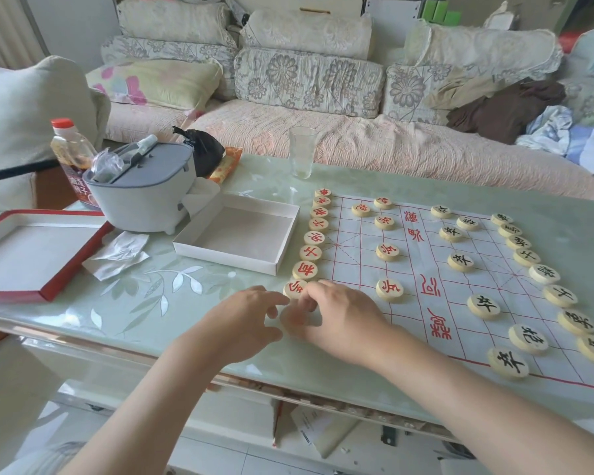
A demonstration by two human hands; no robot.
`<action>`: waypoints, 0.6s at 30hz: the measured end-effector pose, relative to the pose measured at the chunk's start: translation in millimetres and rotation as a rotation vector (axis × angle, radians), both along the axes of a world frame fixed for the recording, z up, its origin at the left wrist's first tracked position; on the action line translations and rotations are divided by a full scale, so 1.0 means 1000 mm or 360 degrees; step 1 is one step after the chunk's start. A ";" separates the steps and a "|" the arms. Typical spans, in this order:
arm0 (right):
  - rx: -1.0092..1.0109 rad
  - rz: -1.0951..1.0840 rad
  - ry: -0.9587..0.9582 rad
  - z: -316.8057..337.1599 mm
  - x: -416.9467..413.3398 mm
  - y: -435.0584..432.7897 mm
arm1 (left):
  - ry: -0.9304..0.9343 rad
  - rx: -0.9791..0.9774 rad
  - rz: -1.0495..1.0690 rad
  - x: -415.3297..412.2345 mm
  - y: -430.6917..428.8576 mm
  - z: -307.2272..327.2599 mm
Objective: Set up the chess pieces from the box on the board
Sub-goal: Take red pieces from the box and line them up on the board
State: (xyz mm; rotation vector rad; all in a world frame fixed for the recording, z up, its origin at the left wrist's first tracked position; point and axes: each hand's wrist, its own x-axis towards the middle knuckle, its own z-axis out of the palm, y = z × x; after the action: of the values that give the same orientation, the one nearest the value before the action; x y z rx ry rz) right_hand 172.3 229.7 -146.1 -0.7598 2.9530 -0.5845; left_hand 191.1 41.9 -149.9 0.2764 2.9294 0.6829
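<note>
A paper chess board (357,269) with red grid lines lies on the glass table. Round wooden pieces with red characters (314,238) line its left edge, and more red ones (387,252) stand further in. Pieces with black characters (544,274) fill the right side. The white box (227,257) left of the board holds nothing. At the board's near left corner my right hand (340,317) curls its fingers on a blurred wooden piece (293,323). My left hand (251,317) is beside it, fingers spread and relaxed, tips close to that piece.
A red-edged box lid (45,293) lies at the far left. A grey lidded container (144,200), a bottle (71,145), a black bag (203,152) and crumpled tissue (119,252) crowd the back left. A drinking glass (301,152) stands behind the board. A sofa runs behind.
</note>
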 end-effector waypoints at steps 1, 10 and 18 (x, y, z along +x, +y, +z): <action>0.0002 0.0014 -0.0030 -0.001 0.000 -0.001 | -0.0002 -0.0004 -0.0001 -0.001 0.000 0.000; 0.0015 0.0023 -0.0097 -0.006 -0.003 -0.002 | 0.0033 -0.0042 0.0024 -0.002 0.002 -0.001; -0.0093 -0.0118 -0.0136 0.016 -0.023 0.010 | 0.0076 0.0040 0.0158 -0.013 -0.005 0.002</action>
State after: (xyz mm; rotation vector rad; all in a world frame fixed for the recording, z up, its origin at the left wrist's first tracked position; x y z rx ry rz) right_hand 149.0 240.0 -130.4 -0.6154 2.9077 -0.6930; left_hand 178.4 36.6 -148.4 0.1526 2.9989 0.7366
